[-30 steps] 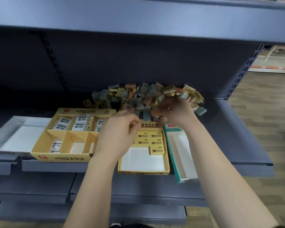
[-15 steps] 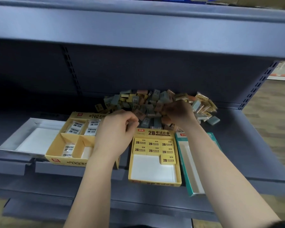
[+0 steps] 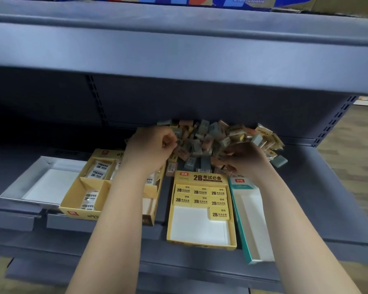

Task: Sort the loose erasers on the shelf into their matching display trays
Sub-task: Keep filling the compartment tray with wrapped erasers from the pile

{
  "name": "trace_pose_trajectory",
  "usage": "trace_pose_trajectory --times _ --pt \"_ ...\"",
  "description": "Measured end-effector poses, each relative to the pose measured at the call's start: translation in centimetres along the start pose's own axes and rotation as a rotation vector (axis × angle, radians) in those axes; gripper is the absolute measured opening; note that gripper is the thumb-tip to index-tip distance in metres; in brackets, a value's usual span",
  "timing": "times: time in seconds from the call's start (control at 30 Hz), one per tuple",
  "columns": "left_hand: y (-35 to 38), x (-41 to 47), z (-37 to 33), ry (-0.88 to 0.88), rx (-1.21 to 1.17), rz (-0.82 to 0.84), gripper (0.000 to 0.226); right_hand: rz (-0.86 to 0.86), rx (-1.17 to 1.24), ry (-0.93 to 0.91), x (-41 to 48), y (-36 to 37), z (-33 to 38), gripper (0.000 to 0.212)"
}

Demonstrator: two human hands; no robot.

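The loose erasers lie heaped at the far middle of the shelf, just behind four trays. The left hand is at the heap's left edge with its fingers curled tight. The right hand reaches into the heap's right side, fingers bent down among the erasers. I cannot tell whether either holds one. Nearer, from left to right, sit a white tray, a yellow divided tray with a few wrapped erasers, a yellow 2B tray holding seven yellow erasers, and a teal tray.

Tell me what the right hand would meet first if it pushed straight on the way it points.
The pile of loose erasers: the right hand points into its front edge, seemingly touching it; depth is unclear.
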State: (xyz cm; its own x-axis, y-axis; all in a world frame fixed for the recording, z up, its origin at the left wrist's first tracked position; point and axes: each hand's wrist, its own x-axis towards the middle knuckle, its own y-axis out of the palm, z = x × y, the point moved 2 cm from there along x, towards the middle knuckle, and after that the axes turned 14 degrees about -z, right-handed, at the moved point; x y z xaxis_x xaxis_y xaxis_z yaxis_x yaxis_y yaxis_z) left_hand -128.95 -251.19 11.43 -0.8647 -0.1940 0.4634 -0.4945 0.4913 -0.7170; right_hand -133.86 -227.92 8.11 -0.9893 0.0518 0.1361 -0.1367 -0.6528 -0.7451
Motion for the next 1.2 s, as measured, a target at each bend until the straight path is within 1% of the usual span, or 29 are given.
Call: trace_pose_trajectory --times 0.2,0.33,0.43,0.63,0.73,0.83,0.9,1.0,1.13,1.2 --pt "2.6 2.1 0.8 0.001 0.074 0.146 0.008 -0.008 0.022 0.026 -1.0 -0.7 -0.4 0.027" --pt "4.9 2.4 1.7 -0.063 0.168 0.288 0.024 -0.03 0.017 0.033 -1.3 -1.1 -0.4 0.027" --pt "5.9 2.7 1.8 -0.07 0.221 0.326 0.037 -0.042 0.012 0.053 -1.4 -1.4 -0.6 0.025" --pt "7.2 3.3 1.5 -0.116 0.279 0.27 0.047 -0.054 0.019 0.084 -1.7 -2.0 -1.1 0.024" --pt "7.4 3.4 1.4 -0.104 0.335 0.263 0.049 -0.056 0.035 0.097 -1.8 -2.0 -1.2 0.023" --pt "7.3 3.4 1.4 -0.094 0.327 0.252 0.05 -0.062 0.048 0.093 -1.9 -2.1 -1.3 0.023" --pt "7.2 3.4 1.5 -0.091 0.275 0.225 0.046 -0.068 0.062 0.098 -2.1 -2.1 -1.4 0.023" --pt "6.5 3.0 1.3 -0.127 0.093 0.168 0.038 -0.058 0.117 0.112 -2.4 -1.9 -1.7 0.021" --pt "4.6 1.9 -0.5 -0.071 -0.021 0.096 0.045 -0.058 0.195 0.128 -3.0 -2.1 -1.8 0.018" --pt "3.7 0.7 -1.8 -0.038 -0.087 0.068 0.046 -0.079 0.233 0.119 -3.4 -2.5 -1.6 0.021"
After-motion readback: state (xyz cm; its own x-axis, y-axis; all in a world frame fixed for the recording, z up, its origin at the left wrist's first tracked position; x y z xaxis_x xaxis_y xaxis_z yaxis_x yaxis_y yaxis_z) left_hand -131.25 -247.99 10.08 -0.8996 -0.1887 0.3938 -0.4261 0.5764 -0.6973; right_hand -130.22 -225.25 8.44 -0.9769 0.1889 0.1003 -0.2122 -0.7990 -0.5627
